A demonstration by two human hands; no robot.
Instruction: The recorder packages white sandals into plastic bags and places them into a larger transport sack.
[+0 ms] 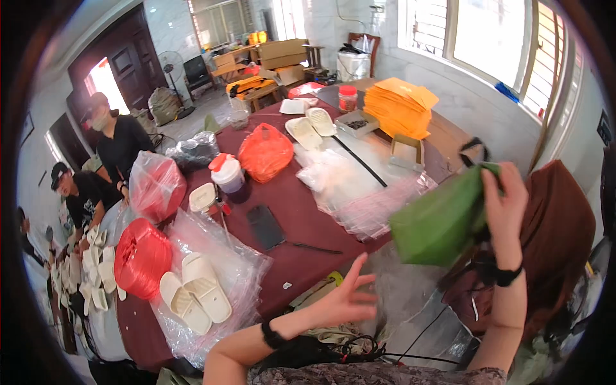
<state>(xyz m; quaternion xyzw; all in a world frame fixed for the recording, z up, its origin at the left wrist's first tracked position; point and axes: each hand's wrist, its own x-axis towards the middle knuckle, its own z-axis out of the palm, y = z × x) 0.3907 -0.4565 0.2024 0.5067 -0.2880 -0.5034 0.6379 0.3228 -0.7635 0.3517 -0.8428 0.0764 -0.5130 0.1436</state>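
Note:
My right hand (504, 199) is raised at the right, pinching the upper edge of a green bag-like piece (433, 221). The piece hangs slantwise beside the table's right edge, its far side slightly blurred. Over the near table edge, my left hand (350, 292) is empty with its fingers spread. A pair of cream slippers (196, 295) lies on clear plastic bags (247, 276) left of that hand. Another slipper pair (311, 128) rests farther back, by a stack of clear bags (350, 183). A dark phone-like slab (265, 226) lies between the stacks.
The table (295, 263) has a dark red cover. On it are a red twine roll (142, 256), a red plastic bag (266, 153), a lidded jug (228, 178) and orange envelopes (398, 106). A brown-draped chair (555, 237) stands at right. Two people (119, 138) work at left.

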